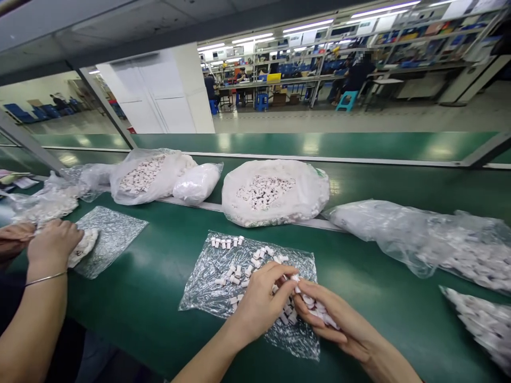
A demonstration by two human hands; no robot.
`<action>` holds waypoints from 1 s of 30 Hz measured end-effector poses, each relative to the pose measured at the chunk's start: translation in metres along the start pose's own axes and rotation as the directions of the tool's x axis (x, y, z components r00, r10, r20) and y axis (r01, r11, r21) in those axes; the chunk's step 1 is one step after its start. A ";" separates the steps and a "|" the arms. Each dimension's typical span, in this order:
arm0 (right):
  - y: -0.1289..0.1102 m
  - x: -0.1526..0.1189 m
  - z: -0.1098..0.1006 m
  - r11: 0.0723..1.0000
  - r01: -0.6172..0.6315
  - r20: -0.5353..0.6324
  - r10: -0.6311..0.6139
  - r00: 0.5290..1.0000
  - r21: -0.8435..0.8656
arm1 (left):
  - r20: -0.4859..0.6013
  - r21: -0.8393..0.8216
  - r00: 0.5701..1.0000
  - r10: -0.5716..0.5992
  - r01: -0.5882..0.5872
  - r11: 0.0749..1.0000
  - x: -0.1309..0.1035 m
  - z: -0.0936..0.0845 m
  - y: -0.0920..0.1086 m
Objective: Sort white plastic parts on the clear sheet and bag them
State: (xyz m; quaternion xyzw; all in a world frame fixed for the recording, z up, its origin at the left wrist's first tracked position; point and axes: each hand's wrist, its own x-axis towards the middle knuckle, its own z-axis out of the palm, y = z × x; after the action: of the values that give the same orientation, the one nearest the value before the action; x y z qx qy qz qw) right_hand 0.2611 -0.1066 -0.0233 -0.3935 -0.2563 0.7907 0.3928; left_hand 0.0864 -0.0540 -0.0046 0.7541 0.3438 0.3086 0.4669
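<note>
While both hands meet over plastic sheet [207, 290], left hand [261, 300] pinches small white parts [315, 307] cupped in right hand [333, 319].

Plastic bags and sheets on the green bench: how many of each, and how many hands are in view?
Open bags heaped with small white parts: 2
Flat clear sheets: 2
Person's own hands, left hand and right hand, on white parts: 2
Co-worker's hands: 2
Total: 8

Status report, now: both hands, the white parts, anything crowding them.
Left hand pinching a white part. Right hand cupping several white parts. More lie loose on the clear plastic sheet. Co-worker's hands well apart.
</note>
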 end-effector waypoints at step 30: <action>0.002 0.002 0.010 0.999 0.031 -0.101 -0.029 0.994 0.025 | -0.174 0.578 0.979 0.109 0.012 0.816 -0.018 -0.017 -0.018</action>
State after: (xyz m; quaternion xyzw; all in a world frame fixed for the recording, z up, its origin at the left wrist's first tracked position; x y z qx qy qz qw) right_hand 0.2515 -0.1072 -0.0203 -0.4238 -0.2314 0.7671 0.4224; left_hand 0.0586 -0.0538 -0.0175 0.8337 0.4463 0.2757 0.1726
